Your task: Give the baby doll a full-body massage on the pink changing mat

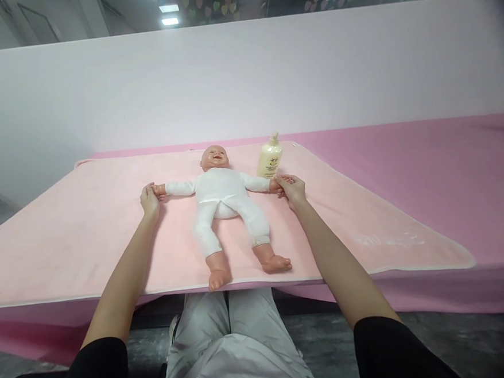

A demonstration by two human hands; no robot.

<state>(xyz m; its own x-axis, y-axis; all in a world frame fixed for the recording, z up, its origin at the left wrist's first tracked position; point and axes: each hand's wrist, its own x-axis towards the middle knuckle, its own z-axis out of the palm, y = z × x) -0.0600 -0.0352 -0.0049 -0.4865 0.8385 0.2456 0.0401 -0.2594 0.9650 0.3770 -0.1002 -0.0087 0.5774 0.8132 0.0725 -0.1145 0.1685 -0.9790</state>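
Note:
A baby doll with a white cloth body lies on its back, head away from me and bare feet toward me. Its arms are stretched out to both sides. My left hand grips the doll's hand on the left, fingers closed round it. On the other side, my right hand pinches the doll's other hand between thumb and fingers. Just behind my right hand stands a pale yellow pump bottle, upright and apart from my fingers. Beneath the doll spreads a light pink towel.
A darker pink cloth covers the table under the towel and hangs over the front edge. A white wall panel rises behind the table, with glass above it. My legs are below the near edge.

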